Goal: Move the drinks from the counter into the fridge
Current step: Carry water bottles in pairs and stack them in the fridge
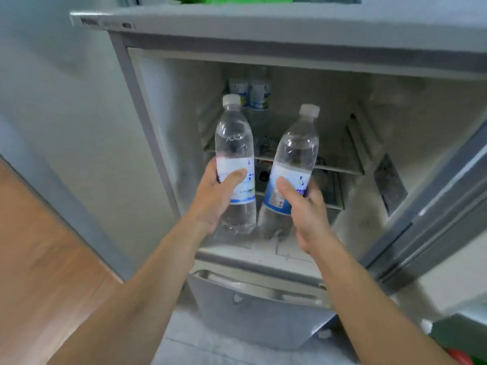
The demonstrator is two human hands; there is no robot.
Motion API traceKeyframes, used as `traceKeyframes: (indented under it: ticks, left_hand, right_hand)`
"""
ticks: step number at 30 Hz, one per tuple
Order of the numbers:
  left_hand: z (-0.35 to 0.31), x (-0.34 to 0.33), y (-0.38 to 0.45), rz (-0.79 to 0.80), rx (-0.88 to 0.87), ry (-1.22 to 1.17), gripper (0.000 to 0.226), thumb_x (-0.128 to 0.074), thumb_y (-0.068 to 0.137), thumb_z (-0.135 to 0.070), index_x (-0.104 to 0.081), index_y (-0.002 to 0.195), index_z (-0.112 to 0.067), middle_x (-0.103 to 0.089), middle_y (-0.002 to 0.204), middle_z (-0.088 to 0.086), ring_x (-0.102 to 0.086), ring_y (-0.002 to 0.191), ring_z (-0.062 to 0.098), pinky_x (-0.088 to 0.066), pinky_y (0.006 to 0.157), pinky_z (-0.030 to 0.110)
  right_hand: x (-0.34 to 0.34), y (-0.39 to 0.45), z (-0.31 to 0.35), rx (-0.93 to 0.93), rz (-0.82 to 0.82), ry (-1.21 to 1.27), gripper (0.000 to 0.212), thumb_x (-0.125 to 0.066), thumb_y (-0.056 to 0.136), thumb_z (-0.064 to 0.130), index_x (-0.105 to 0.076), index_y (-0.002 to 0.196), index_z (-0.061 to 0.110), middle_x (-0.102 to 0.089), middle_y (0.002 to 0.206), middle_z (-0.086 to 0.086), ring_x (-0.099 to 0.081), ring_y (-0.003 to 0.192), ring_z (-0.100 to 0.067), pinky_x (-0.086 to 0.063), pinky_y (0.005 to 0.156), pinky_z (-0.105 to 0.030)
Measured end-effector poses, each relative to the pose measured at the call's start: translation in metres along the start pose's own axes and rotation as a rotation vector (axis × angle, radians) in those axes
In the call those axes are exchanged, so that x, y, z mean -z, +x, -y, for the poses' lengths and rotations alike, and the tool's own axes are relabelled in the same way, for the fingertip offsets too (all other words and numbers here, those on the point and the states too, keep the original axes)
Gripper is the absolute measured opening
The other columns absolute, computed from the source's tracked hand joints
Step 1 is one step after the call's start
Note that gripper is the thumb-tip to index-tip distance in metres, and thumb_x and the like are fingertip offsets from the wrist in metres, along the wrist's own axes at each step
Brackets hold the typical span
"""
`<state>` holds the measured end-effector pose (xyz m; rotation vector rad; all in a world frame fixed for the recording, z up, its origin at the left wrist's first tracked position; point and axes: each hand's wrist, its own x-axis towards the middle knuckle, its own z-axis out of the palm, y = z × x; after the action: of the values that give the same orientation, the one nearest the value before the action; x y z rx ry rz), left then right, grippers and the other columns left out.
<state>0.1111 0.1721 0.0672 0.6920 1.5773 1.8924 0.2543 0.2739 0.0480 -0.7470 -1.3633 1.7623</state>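
Each hand grips a water bottle at its label: the left hand [216,196] holds the left bottle [235,159] upright, the right hand [303,206] holds the right bottle [290,167] tilted rightward. Both sit mid-frame, just before the fridge shelf [340,168], which lies straight ahead of them, toward the upper centre.

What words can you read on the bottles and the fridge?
None can be read.
Left bottle label: blue print, too blurred.
Right bottle label: blue print, too blurred.
Two bottles on the back shelf: labels too small.
Fridge top strip: a dark mark, perhaps a brand, too blurred.
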Motion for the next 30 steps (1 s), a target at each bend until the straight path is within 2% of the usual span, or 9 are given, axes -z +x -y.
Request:
traceKeyframes:
  ticks: [6,9,12,15,18,20,24,27,30]
  left_hand:
    - [-0.035,-0.025,0.094,0.062,-0.187,0.069,0.029,-0.079,0.082,-0.014,-0.059,0.099,-0.027,-0.074,0.094,-0.005,-0.072,0.086,0.011,-0.059,0.075,0.029]
    - [-0.032,-0.036,0.129,0.099,-0.249,0.174,0.042,-0.077,0.084,-0.010,-0.054,0.117,-0.022,-0.068,0.108,-0.005,-0.067,0.093,0.001,-0.057,0.080,0.020]
    - [-0.025,-0.047,0.167,0.156,-0.268,0.203,0.057,-0.074,0.086,-0.010,-0.046,0.135,-0.008,-0.062,0.127,0.010,-0.064,0.112,0.019,-0.055,0.094,0.036]
    - [-0.019,-0.066,0.199,0.122,-0.256,0.244,0.075,-0.076,0.084,-0.017,-0.034,0.146,-0.012,-0.052,0.140,0.013,-0.056,0.123,0.026,-0.049,0.103,0.045]
    - [-0.010,-0.086,0.225,0.075,-0.274,0.308,0.089,-0.077,0.083,-0.024,-0.021,0.152,-0.017,-0.041,0.149,0.011,-0.047,0.128,0.021,-0.041,0.103,0.033]
    - [-0.003,-0.096,0.242,0.064,-0.317,0.398,0.092,-0.077,0.083,-0.028,-0.018,0.153,-0.016,-0.036,0.150,0.013,-0.043,0.131,0.023,-0.038,0.104,0.033]
    - [0.007,-0.103,0.267,0.071,-0.336,0.495,0.093,-0.076,0.084,-0.034,-0.018,0.155,-0.016,-0.031,0.152,0.017,-0.039,0.137,0.033,-0.039,0.110,0.045]
    - [0.006,-0.103,0.277,0.089,-0.329,0.445,0.092,-0.078,0.084,-0.024,-0.020,0.155,-0.015,-0.032,0.154,0.017,-0.040,0.138,0.032,-0.041,0.110,0.044]
    - [0.011,-0.094,0.279,0.123,-0.350,0.420,0.082,-0.081,0.079,-0.014,-0.035,0.148,-0.011,-0.047,0.145,0.013,-0.051,0.129,0.027,-0.048,0.102,0.038]
  right_hand:
    - [-0.018,0.092,0.046,0.183,-0.119,-0.065,0.031,-0.079,0.083,0.020,-0.061,0.108,0.024,-0.074,0.097,0.010,-0.072,0.086,-0.001,-0.056,0.070,-0.017]
    - [-0.013,0.130,0.051,0.198,-0.142,-0.130,0.044,-0.076,0.086,0.021,-0.054,0.123,0.013,-0.070,0.108,0.001,-0.071,0.089,-0.004,-0.056,0.067,-0.018]
    - [-0.003,0.164,0.053,0.198,-0.183,-0.137,0.040,-0.075,0.087,0.022,-0.052,0.119,0.018,-0.067,0.109,0.001,-0.069,0.094,-0.009,-0.057,0.070,-0.025]
    - [0.005,0.193,0.049,0.253,-0.220,-0.127,0.037,-0.074,0.088,0.018,-0.049,0.115,0.022,-0.065,0.107,0.004,-0.068,0.093,-0.007,-0.058,0.071,-0.024]
    - [0.011,0.215,0.039,0.275,-0.264,-0.212,0.046,-0.074,0.088,0.024,-0.045,0.124,0.022,-0.063,0.106,0.009,-0.066,0.095,-0.005,-0.057,0.072,-0.021]
    - [0.012,0.230,0.035,0.267,-0.305,-0.259,0.049,-0.075,0.087,0.029,-0.044,0.125,0.024,-0.063,0.110,0.004,-0.066,0.102,-0.016,-0.059,0.082,-0.033]
    - [0.004,0.252,0.038,0.231,-0.343,-0.367,0.073,-0.076,0.086,0.034,-0.036,0.145,0.018,-0.051,0.139,-0.014,-0.058,0.119,-0.030,-0.054,0.097,-0.049]
    - [-0.002,0.263,0.041,0.245,-0.367,-0.389,0.070,-0.077,0.085,0.031,-0.039,0.143,0.018,-0.056,0.131,-0.011,-0.061,0.116,-0.030,-0.056,0.092,-0.048]
    - [-0.001,0.269,0.043,0.233,-0.350,-0.415,0.071,-0.077,0.086,0.025,-0.038,0.145,0.016,-0.056,0.135,-0.012,-0.059,0.119,-0.029,-0.055,0.095,-0.049]
